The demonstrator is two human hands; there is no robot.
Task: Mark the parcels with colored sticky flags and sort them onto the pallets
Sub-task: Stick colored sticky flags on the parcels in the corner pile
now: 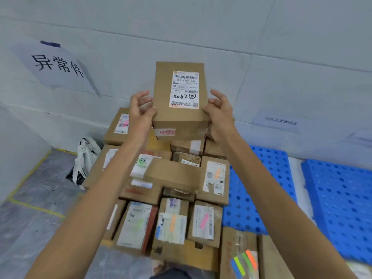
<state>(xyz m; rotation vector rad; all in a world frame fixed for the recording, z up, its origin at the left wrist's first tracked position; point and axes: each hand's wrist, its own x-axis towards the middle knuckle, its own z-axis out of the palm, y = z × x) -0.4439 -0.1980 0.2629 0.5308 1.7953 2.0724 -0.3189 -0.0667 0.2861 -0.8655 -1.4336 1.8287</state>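
Observation:
A brown cardboard parcel (179, 97) with a white shipping label is held up above the stack, its label facing me. My left hand (141, 109) grips its lower left edge and my right hand (219, 113) grips its lower right edge. Below it rises a pile of stacked parcels (171, 188), several bearing pink, orange or green sticky flags. A strip of coloured sticky flags (244, 262) lies on a box at the bottom right.
Blue plastic pallets (332, 198) lie on the floor to the right. A white wall with paper signs (58, 65) stands behind the pile. A black and white bag (84, 160) sits at the left of the stack. Yellow tape lines mark the grey floor (36, 198).

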